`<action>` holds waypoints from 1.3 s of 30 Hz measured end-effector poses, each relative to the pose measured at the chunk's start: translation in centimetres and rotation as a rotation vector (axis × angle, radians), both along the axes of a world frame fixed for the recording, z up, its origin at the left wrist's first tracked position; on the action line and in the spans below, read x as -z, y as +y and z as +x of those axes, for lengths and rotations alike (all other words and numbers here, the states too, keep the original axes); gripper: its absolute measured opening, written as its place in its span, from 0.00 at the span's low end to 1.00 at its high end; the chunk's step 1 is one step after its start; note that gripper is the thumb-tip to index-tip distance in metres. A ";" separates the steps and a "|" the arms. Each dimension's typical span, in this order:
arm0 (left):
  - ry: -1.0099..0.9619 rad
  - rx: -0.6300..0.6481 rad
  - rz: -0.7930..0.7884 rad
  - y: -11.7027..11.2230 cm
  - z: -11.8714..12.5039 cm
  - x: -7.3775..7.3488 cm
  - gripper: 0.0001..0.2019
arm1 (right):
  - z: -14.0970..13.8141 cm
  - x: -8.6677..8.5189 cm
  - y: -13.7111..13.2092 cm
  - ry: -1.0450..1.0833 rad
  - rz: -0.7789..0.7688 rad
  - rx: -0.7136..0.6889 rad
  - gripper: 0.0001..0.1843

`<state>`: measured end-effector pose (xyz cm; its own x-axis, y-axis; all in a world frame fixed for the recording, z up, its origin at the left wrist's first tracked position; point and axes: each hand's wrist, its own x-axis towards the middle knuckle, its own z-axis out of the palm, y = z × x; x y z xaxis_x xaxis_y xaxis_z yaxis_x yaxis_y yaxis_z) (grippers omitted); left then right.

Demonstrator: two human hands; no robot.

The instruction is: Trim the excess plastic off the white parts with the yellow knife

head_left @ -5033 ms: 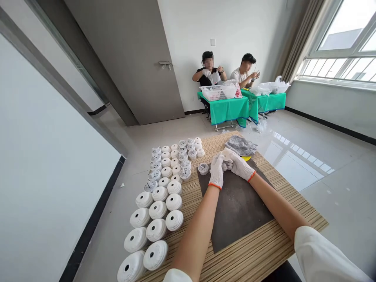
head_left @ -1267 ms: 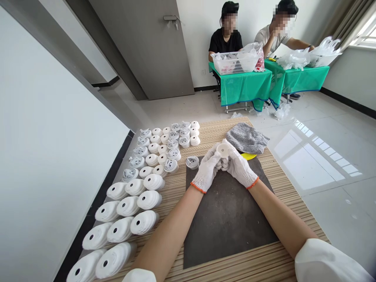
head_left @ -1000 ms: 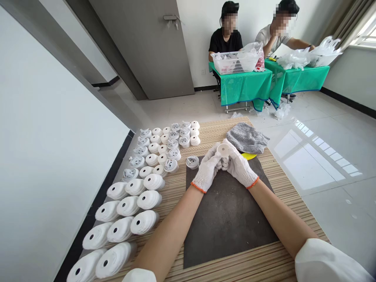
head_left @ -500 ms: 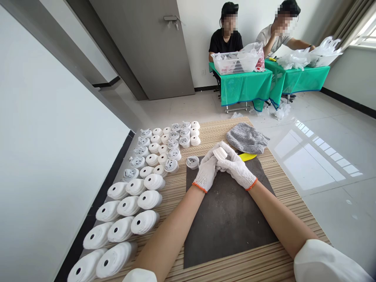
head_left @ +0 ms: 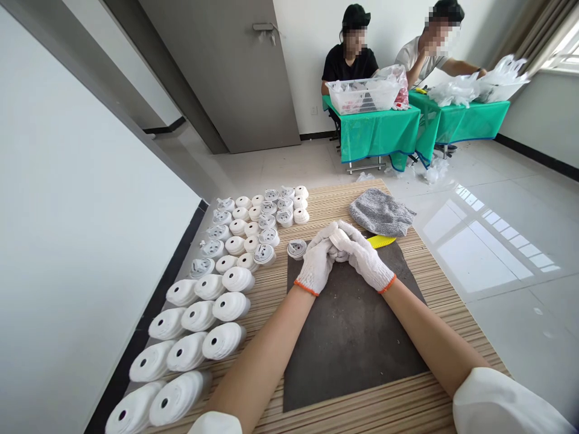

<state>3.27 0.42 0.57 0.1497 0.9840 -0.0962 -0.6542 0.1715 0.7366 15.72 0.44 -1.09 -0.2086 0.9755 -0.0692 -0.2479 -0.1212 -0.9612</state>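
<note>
Between my two gloved hands is a white, rounded plastic part [head_left: 339,239], raised over the dark mat [head_left: 353,337]. My left hand [head_left: 316,263] wraps it from the left, and my right hand [head_left: 363,260] closes on it from the right. Fingers cover most of its surface. Just left of my left hand stands a similar white part [head_left: 297,248] with its grey, slotted face up. A yellow-handled tool [head_left: 381,242] lies beyond my right hand, partly under a grey fluffy cloth [head_left: 381,212].
Rows of white round parts with dark centre holes [head_left: 185,351] fill the table's left side. Others show grey slotted faces [head_left: 266,254]. Across the room two people sit at green-covered tables [head_left: 380,135] with a white basket [head_left: 362,97] and plastic bags [head_left: 455,90].
My fingers have shifted around the white part, which has turned slightly and shows less of its side. Both hands stay in nearly the same place.
</note>
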 end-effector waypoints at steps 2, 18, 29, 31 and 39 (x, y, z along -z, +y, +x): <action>-0.013 0.036 0.013 -0.1 -0.1 -0.5 0.15 | -0.2 -0.1 0.1 0.035 -0.014 -0.008 0.20; 0.012 -0.072 -0.021 -0.3 -0.1 0.4 0.17 | 0.2 -0.5 0.2 0.207 -0.063 0.033 0.25; 0.053 0.028 -0.091 -0.5 -0.2 -0.1 0.18 | 1.8 -1.7 0.3 0.322 -0.063 0.096 0.32; 0.044 0.026 -0.098 -0.5 -0.3 0.2 0.18 | 1.9 -1.6 0.2 0.269 -0.051 0.098 0.29; -0.064 -0.015 -0.073 0.0 -0.3 1.1 0.18 | 1.9 -1.3 0.2 0.138 -0.027 0.093 0.20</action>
